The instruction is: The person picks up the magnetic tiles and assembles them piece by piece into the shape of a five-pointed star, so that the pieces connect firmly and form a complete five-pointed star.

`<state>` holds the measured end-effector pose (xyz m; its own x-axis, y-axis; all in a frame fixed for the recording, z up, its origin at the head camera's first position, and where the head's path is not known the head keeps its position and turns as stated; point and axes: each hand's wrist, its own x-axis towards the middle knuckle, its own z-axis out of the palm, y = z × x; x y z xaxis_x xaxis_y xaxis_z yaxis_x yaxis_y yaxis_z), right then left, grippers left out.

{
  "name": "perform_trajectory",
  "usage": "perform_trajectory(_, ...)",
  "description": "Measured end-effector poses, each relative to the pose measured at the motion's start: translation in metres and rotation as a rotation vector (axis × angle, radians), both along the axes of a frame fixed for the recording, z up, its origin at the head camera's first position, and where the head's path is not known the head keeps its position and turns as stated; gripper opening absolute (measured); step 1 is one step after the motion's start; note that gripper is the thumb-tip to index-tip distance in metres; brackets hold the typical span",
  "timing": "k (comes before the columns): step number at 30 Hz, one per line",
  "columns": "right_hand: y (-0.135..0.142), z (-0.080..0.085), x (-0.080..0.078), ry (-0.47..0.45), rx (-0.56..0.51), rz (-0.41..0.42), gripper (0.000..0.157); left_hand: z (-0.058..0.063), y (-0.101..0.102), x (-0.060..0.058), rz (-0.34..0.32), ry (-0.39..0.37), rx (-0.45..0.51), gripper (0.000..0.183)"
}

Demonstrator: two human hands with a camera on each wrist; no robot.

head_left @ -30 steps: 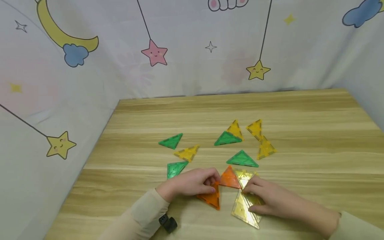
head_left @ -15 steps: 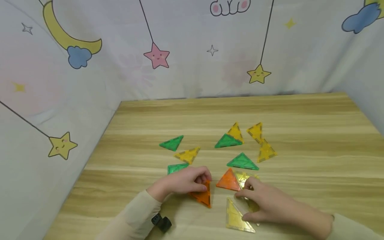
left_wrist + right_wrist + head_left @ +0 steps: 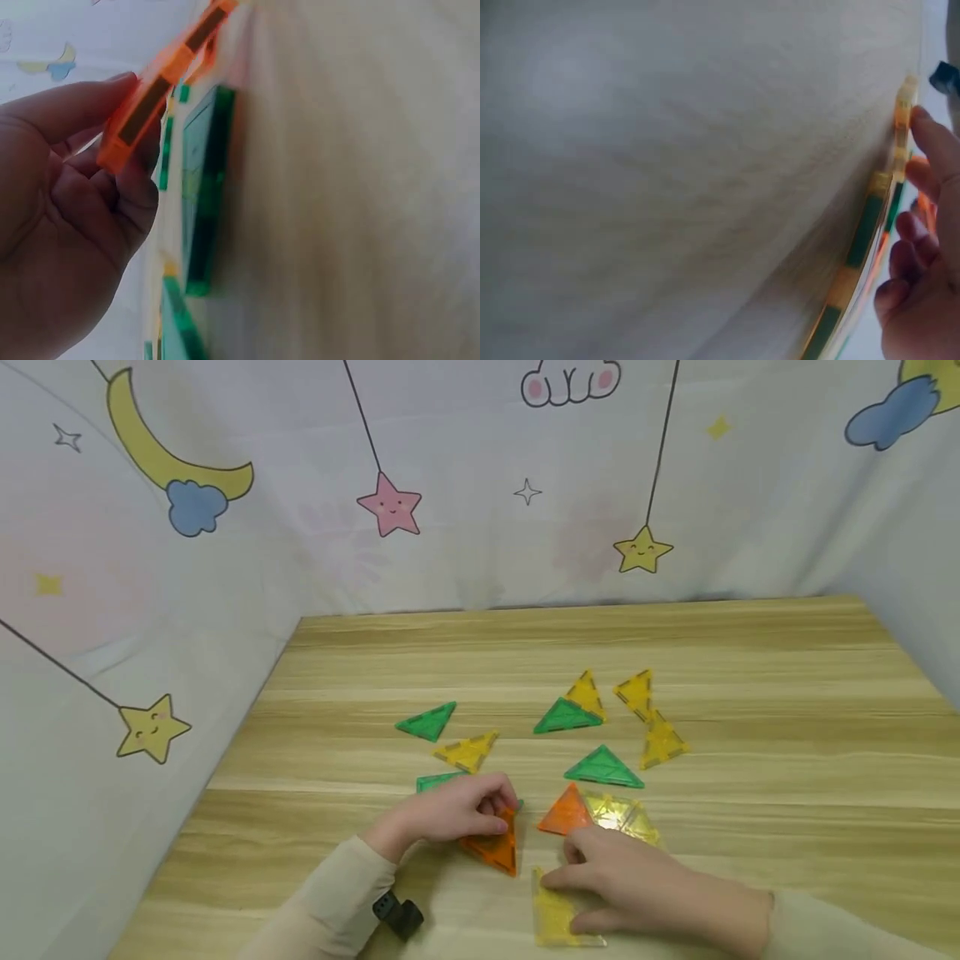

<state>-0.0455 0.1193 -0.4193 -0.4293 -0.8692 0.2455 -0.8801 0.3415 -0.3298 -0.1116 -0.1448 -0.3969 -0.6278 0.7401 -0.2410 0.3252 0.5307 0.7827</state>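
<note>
the right hand (image 3: 626, 883), thumb and forefinger spread on a yellow triangular tile (image 3: 550, 914), has slid it across the counter (image 3: 450, 653), clear of the other yellow tiles (image 3: 609, 815) and nearer the orange triangle (image 3: 497, 853) the left hand (image 3: 452, 810) pinches.

My head camera looks forward and down over the surface (image 3: 795, 693), far enough back to catch both far corners, the printed curtain (image 3: 465, 556) past the far edge, my left hand (image 3: 459, 810) and my right hand (image 3: 626, 877). My left-wrist camera skims the surface close up, turned sideways, facing curtain; it shares the orange triangle tile (image 3: 146, 109) with the head view. My right-wrist camera sits as low, also sideways, mostly facing wood grain; the yellow tile (image 3: 903, 112) at my fingertips appears there and in the head view.
</note>
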Motion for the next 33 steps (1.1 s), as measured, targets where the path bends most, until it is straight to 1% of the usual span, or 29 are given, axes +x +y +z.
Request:
perform_trajectory(3, -0.012, 0.001, -0.003, 0.024, 0.018, -0.012, 0.039, 0.004, -0.011, -0.005, 0.031, -0.021, 0.016, 0.015)
perform_trajectory(6, -0.027, 0.001, -0.006, 0.031, 0.032, -0.018, 0.04, 0.005, -0.023, -0.01, 0.069, -0.051, 0.037, 0.016)
perform_trajectory(8, -0.034, 0.002, -0.007, 0.005, 0.033, -0.031, 0.041, 0.004, -0.028, -0.012, 0.097, -0.077, 0.059, 0.018)
perform_trajectory(10, -0.035, 0.004, -0.009, -0.032, 0.007, -0.058, 0.041, 0.003, -0.029, -0.012, 0.108, -0.097, 0.083, 0.019)
perform_trajectory(11, -0.033, 0.005, -0.011, -0.041, -0.022, -0.074, 0.04, 0.003, -0.028, -0.012, 0.109, -0.102, 0.087, 0.019)
perform_trajectory(13, -0.02, 0.007, -0.018, -0.039, -0.066, -0.097, 0.038, 0.002, -0.022, -0.011, 0.101, -0.116, 0.092, 0.019)
perform_trajectory(15, -0.001, 0.007, -0.028, -0.008, -0.091, -0.122, 0.034, 0.002, -0.014, -0.01, 0.081, -0.13, 0.09, 0.018)
perform_trajectory(17, 0.017, 0.005, -0.035, 0.037, -0.077, -0.136, 0.032, 0.002, -0.004, -0.008, 0.058, -0.132, 0.082, 0.016)
perform_trajectory(18, 0.026, 0.003, -0.037, 0.036, -0.053, -0.139, 0.032, 0.002, 0.001, -0.007, 0.046, -0.136, 0.083, 0.016)
perform_trajectory(20, 0.04, -0.001, -0.039, 0.001, -0.022, -0.154, 0.032, 0.002, 0.012, -0.006, 0.024, -0.135, 0.079, 0.015)
perform_trajectory(22, 0.048, -0.003, -0.037, -0.053, 0.003, -0.168, 0.035, 0.001, 0.022, -0.005, 0.015, -0.128, 0.071, 0.015)
perform_trajectory(24, 0.053, -0.004, -0.035, -0.123, 0.01, -0.185, 0.037, 0.0, 0.03, -0.003, 0.011, -0.108, 0.054, 0.015)
perform_trajectory(26, 0.055, -0.004, -0.033, -0.16, 0.01, -0.207, 0.038, 0.0, 0.037, -0.003, 0.008, -0.08, 0.029, 0.016)
perform_trajectory(29, 0.056, -0.004, -0.031, -0.174, 0.001, -0.22, 0.039, -0.002, 0.043, -0.002, 0.001, -0.031, -0.004, 0.016)
perform_trajectory(33, 0.057, -0.004, -0.031, -0.179, -0.003, -0.233, 0.039, -0.004, 0.048, 0.001, -0.012, 0.013, -0.026, 0.016)
